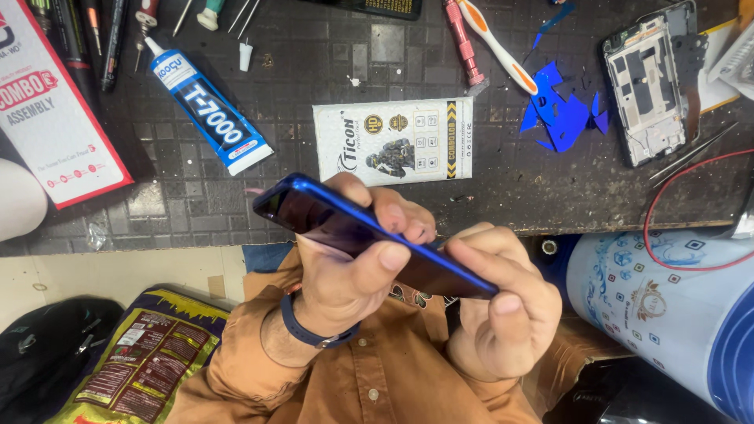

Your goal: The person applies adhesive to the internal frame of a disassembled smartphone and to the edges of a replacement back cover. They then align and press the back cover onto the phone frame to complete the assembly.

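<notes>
Both my hands hold a dark blue phone [330, 224] edge-on above my lap, just below the workbench edge. My left hand [353, 267], with a blue band on the wrist, wraps around its middle, thumb on the near side and fingers curled over the far side. At the phone's right end my right hand [503, 302] pinches it, thumb and forefinger pressed on the edge. An orange shirt fills the view below my hands.
On the dark gridded mat [314, 63] lie a blue-and-white glue tube [208, 106], a white parts packet [393, 140], blue film scraps [561, 110], an opened phone frame [652, 82], a toothbrush [495, 43], tweezers [695, 153] and screwdrivers. A red-and-white box [47, 102] lies left, a patterned white-and-blue container [667, 302] stands right.
</notes>
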